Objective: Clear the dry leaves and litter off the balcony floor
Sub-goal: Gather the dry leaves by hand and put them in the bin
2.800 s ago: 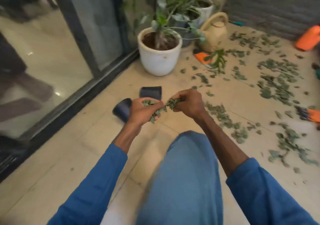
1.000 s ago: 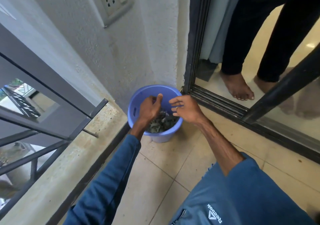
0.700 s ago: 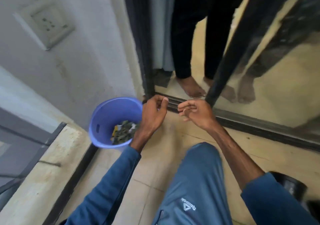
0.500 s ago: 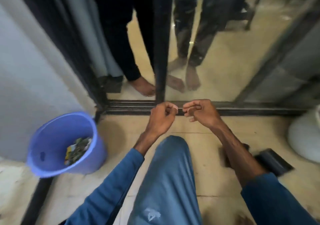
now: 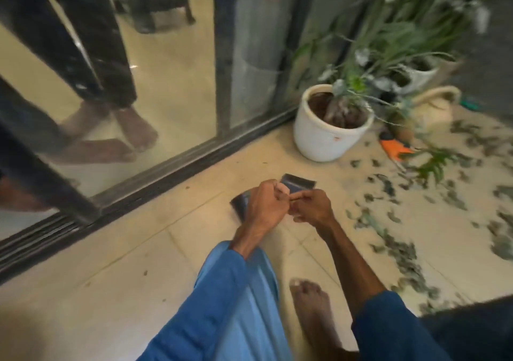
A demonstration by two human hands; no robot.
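Balcony floor (image 5: 111, 291), beige tiles; dry leaves (image 5: 399, 252) strewn over the right side, not yet gathered. Left hand (image 5: 265, 205) & right hand (image 5: 311, 208) meet mid-floor, fingers curled, nothing visible in either; prob. between loads; next: reach right, scoop a handful. White pot (image 5: 330, 138), far right, holds soil + plant; no bin in view.

Soft, flat daylight here: the floor tiles (image 5: 125, 291) are evenly lit, with only weak, soft-edged shadows. There's motion blur right across the frame. The leaves (image 5: 402, 252) on the right streak into grey-green smears and the plant (image 5: 388, 41) up top is a haze. The left hand (image 5: 265, 208) and right hand (image 5: 312, 209) are soft at the edges too. The glass door (image 5: 172, 83) carries murky reflections, with one small bright glint behind it. Wide-angle bend shows in the door track (image 5: 166, 177), bowing toward the left edge. The top right corner goes dim.
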